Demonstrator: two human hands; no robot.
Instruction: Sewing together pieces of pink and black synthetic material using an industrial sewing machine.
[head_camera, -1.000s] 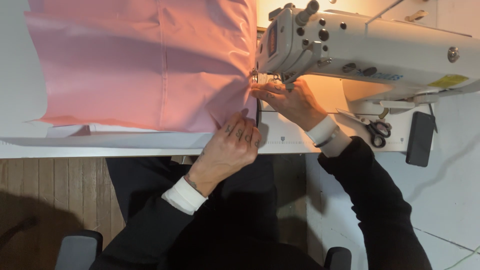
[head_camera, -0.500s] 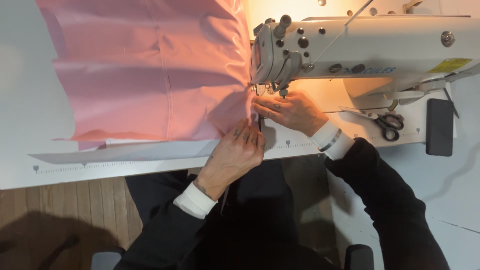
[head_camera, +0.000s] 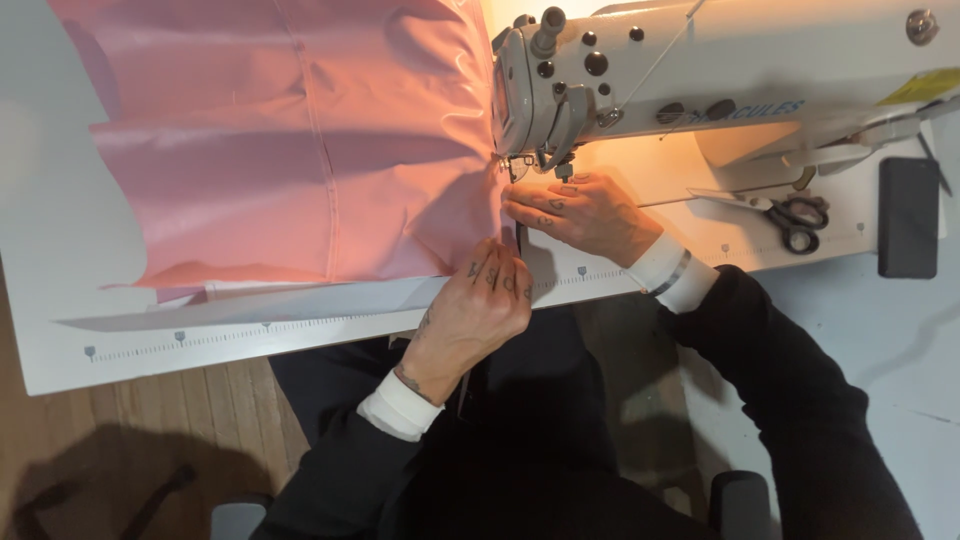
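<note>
Two hands feed pink fabric (head_camera: 300, 150) at the needle of a cream sewing machine (head_camera: 720, 80).

Head view: the fabric lies spread over the white table (head_camera: 60, 300) to the left of the machine, its right edge gathered under the machine's head. The left hand (head_camera: 485, 300) sits just in front of the machine's needle area, fingers curled and pinching the fabric's near edge at the table's rim. The right hand (head_camera: 585, 210) lies directly below the machine's head, fingers flat and close together, pressing the fabric edge down beside the presser foot. Black-handled scissors (head_camera: 790, 215) rest just under the machine's arm, and a dark phone-like slab (head_camera: 908, 215) lies near the machine's right end.
</note>
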